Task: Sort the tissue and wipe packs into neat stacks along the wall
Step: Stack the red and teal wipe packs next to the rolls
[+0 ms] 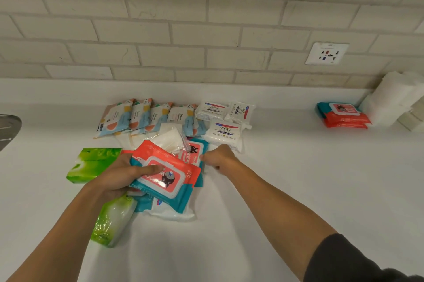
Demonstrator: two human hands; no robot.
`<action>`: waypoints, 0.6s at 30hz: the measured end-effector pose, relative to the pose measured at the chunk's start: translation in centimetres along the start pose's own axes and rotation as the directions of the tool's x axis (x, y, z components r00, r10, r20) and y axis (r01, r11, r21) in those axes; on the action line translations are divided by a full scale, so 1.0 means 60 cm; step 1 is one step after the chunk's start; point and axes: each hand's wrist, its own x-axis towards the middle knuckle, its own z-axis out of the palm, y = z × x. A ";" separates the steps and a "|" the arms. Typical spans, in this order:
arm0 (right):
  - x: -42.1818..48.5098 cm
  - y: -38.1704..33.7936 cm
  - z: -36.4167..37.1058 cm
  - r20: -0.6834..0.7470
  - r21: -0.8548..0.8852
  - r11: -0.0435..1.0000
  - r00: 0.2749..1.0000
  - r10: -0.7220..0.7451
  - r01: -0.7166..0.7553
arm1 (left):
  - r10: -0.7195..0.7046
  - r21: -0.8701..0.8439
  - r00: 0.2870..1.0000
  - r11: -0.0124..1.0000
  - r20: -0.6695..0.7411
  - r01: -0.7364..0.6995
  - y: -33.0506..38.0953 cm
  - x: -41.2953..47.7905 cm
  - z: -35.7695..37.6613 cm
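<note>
A soft red-and-teal wipe pack with a white flip lid (167, 174) is raised above the heap on the white bench (275, 190). The left hand (121, 176) grasps it, thumb lying across the lid. Just right of this held pack, the right hand (218, 157) is curled at the edge of a second red-and-teal wipe pack (192, 152); I cannot tell whether it pinches the wrapper.

Left of the held pack lies a glossy green tissue pack (94, 164), and below-left of it another green pack (112, 219). Beyond it sit a clear packet of white tissues (169, 137), a row of flat patterned pouches (146, 116) and white Dove packs (226, 132), nearer the pale brick wall (206, 29). Far right of it, by the wall, a stack of matching wipe packs (341, 116) sits beside white paper rolls (394, 98).
</note>
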 end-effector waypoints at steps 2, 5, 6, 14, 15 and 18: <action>-0.002 0.013 -0.012 -0.004 0.029 1.000 1.000 0.002 -0.002 | -0.002 0.000 1.000 1.000 -0.024 0.002 0.000 0.005 0.004; -0.010 0.032 -0.034 0.022 0.107 0.994 1.000 0.012 -0.014 | -0.007 0.012 0.999 1.000 -0.034 0.008 -0.002 0.012 0.008; -0.015 0.038 -0.041 0.056 0.164 0.986 0.998 0.002 -0.011 | -0.011 0.017 0.999 1.000 -0.032 0.012 -0.003 0.015 0.010; -0.045 0.089 -0.072 0.045 0.455 0.886 0.991 -0.123 0.089 | -0.016 -0.051 0.998 0.998 0.067 0.019 0.018 0.019 0.052; -0.046 0.095 -0.072 0.031 0.475 0.874 0.991 -0.128 0.098 | -0.021 -0.050 0.997 0.998 0.070 0.024 0.018 0.022 0.057; -0.053 0.103 -0.067 0.004 0.538 0.839 0.995 -0.104 0.086 | -0.050 -0.041 0.996 0.998 0.073 0.053 0.018 0.030 0.070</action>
